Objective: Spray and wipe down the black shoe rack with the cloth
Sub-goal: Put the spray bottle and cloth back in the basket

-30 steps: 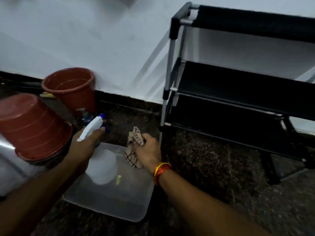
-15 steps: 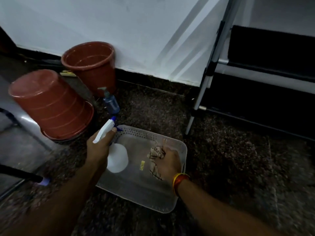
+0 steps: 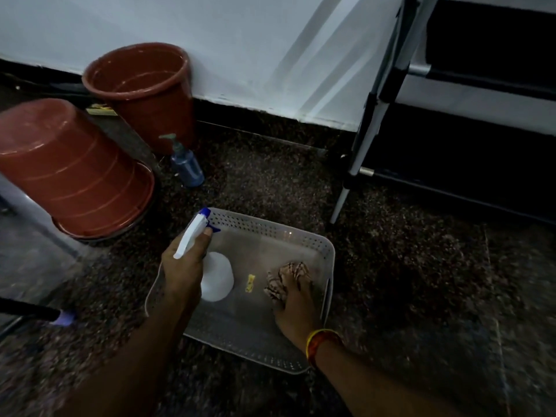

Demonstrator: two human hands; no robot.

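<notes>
A tray [image 3: 272, 228] lies on the floor near the centre, and in it the left hand [image 3: 183, 267] is at 9 o'clock around the spray bottle [image 3: 215, 279], while the right hand [image 3: 296, 305] is at 3 o'clock on the cloth [image 3: 285, 276]. From the tray, the shoe rack [image 3: 469, 127] stands at 2 o'clock against the wall. A pump bottle [image 3: 185, 164] is at 11 o'clock, with an upright bucket [image 3: 144, 88] behind it and an overturned bucket [image 3: 69, 167] at 10 o'clock.

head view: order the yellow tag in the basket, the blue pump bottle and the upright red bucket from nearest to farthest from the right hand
1. Yellow tag: on the basket floor, just left of the right hand.
2. Blue pump bottle: on the floor beyond the basket, up and to the left.
3. Upright red bucket: against the wall, behind the bottle.
</notes>
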